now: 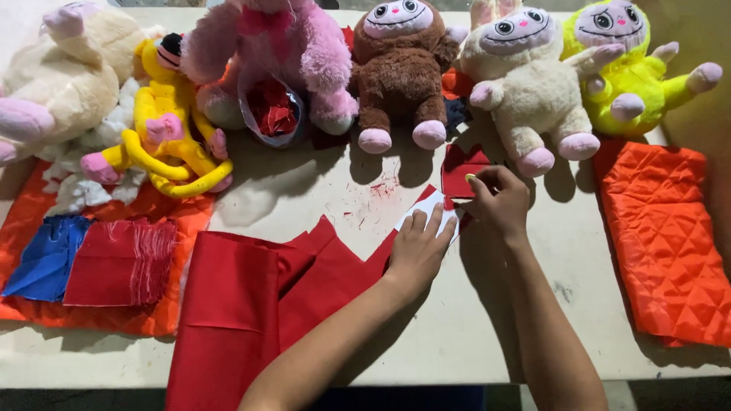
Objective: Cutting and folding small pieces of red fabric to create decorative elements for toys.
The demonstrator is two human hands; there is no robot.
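Observation:
My left hand (419, 247) lies flat, fingers spread, pressing a white paper pattern piece (426, 204) onto red cloth (251, 297) spread over the table. My right hand (496, 199) is just to the right of it, fingers pinched on a small yellowish piece of chalk (470, 178) at the edge of the pattern. A smaller piece of red cloth (461, 173) lies just beyond the right hand.
Plush toys line the table's far side: cream (68, 68), yellow long-limbed (164, 129), pink (266, 53), brown (400, 68), cream rabbit (525, 84), lime (632, 68). Orange quilted fabric (662, 243) lies right. Blue (46, 255) and red (122, 262) cloth pieces lie left on orange quilting.

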